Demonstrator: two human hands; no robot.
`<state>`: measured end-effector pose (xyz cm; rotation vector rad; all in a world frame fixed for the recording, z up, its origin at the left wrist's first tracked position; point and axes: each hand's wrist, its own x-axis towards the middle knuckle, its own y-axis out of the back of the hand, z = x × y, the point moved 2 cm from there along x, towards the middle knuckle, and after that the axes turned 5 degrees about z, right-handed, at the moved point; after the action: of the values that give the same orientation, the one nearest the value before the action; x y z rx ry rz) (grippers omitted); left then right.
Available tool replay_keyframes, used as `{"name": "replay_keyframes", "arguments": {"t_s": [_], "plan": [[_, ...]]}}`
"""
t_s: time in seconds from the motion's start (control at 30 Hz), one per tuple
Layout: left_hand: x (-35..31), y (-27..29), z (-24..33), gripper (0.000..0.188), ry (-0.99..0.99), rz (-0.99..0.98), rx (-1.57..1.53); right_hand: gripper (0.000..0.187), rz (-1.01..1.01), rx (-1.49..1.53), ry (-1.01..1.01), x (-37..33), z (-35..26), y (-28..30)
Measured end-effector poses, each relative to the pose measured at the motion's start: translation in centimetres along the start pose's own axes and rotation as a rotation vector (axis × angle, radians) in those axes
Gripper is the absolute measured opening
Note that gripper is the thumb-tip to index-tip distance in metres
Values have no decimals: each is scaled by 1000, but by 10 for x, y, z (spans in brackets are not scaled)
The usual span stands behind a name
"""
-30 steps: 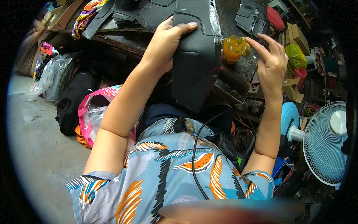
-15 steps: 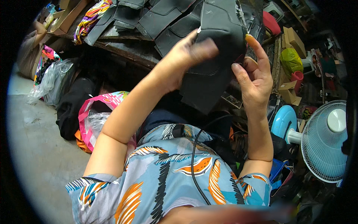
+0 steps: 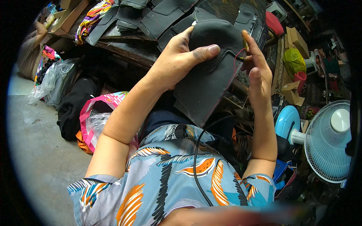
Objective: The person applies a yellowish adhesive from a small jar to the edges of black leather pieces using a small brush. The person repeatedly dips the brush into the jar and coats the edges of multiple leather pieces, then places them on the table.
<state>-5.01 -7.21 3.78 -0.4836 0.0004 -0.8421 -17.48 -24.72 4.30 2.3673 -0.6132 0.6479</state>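
Over the near edge of the workbench I hold up a black leather piece (image 3: 211, 83), with a rounded, folded-over top and a pointed lower end. It looks like a sewn shoe upper, but I cannot be sure. My left hand (image 3: 184, 56) grips its left side, the thumb lying across the front. At the right edge is my right hand (image 3: 258, 71), index finger stretched up beside the leather, the other fingers curled. A small dark tip shows by those fingers; what it belongs to is hidden. A loop of red thread (image 3: 236, 56) hangs at that edge, above a line of red stitching.
More black leather pieces (image 3: 162, 17) lie stacked on the workbench (image 3: 120, 51). A pink bag (image 3: 85, 120) stands at the left. A white and blue fan (image 3: 327, 141) and a cardboard box (image 3: 296, 42) are at the right. A black cable (image 3: 195, 162) runs down my front.
The leather piece has been turned and lowered, so its folded top and red-stitched right edge show. My left thumb now rests on it, and my right fingers have curled closer to the edge.
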Motion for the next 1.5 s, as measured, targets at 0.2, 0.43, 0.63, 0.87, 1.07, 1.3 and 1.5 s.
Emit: {"name": "replay_keyframes", "arguments": {"t_s": [0.2,0.43,0.63,0.87,1.07,1.3,1.5], "plan": [[5,2,3,42,-8,-1,85,89,-80,316,-173,-11,3,-5],[19,0,0,42,-117,42,95,58,-77,481,-181,-17,-10,-4],[22,-6,6,60,-7,-105,-88,38,180,604,-327,-16,-18,-3],[17,-4,11,68,23,-182,106,46,210,320,-152,-8,-11,-7],[19,-2,10,66,4,-176,104,48,175,-423,397,0,-16,8],[18,-7,10,65,-83,-227,144,47,67,-89,178,6,-8,10],[23,-7,10,59,24,-184,59,44,-1,307,-57,-10,-8,9]]}}
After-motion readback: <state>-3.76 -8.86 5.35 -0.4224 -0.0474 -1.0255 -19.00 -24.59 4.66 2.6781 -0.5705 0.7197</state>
